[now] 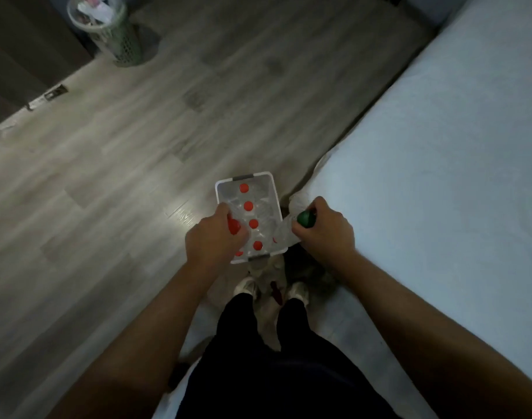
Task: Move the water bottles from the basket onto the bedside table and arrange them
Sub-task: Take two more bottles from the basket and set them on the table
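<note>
- The white basket [270, 189] stands on the wood floor [107, 161], directly ahead of your feet; use it as the reference point for every item below.
- Inside the basket, several clear water bottles stand upright. A row of red-capped bottles [248, 206] runs from the far end to the near end.
- Your left hand [215, 237] reaches into the near left part of the basket. Its fingers are clenched around a red-capped bottle [233, 226] at the neck.
- Your right hand [323, 228] is just beyond the right rim of the basket. It is clenched around a clear bottle with a green cap [304, 219], whose body touches or overlaps that rim.
- The bed [425, 176] lies to the right of the basket, close beside it.
- A green perforated bin [119, 40] stands well beyond the basket, to the far left.
- The bedside table is out of view.
</note>
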`<move>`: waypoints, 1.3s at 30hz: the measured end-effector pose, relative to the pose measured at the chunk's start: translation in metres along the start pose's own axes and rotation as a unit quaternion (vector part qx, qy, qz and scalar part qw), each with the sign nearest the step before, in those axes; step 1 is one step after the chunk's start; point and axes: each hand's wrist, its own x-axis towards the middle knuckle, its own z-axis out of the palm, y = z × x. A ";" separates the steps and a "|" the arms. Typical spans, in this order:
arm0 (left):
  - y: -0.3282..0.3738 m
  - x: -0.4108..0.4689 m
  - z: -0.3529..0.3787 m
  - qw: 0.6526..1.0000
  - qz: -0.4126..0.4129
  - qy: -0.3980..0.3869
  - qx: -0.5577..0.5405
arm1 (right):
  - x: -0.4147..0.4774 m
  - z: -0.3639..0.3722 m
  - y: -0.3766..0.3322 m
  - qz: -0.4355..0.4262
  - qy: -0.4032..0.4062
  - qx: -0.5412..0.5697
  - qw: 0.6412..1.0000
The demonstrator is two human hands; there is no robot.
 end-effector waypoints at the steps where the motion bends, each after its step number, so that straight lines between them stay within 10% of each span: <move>1: 0.001 -0.007 -0.006 1.000 0.014 -0.006 -0.010 | -0.015 -0.006 0.000 0.011 0.021 0.017 1.000; 19: 0.073 -0.073 -0.042 0.932 0.359 -0.041 -0.022 | -0.215 -0.018 0.074 0.221 0.334 0.261 0.878; 39: 0.195 -0.298 0.106 0.892 0.419 -0.149 -0.075 | -0.484 0.008 0.262 0.400 0.409 0.288 0.767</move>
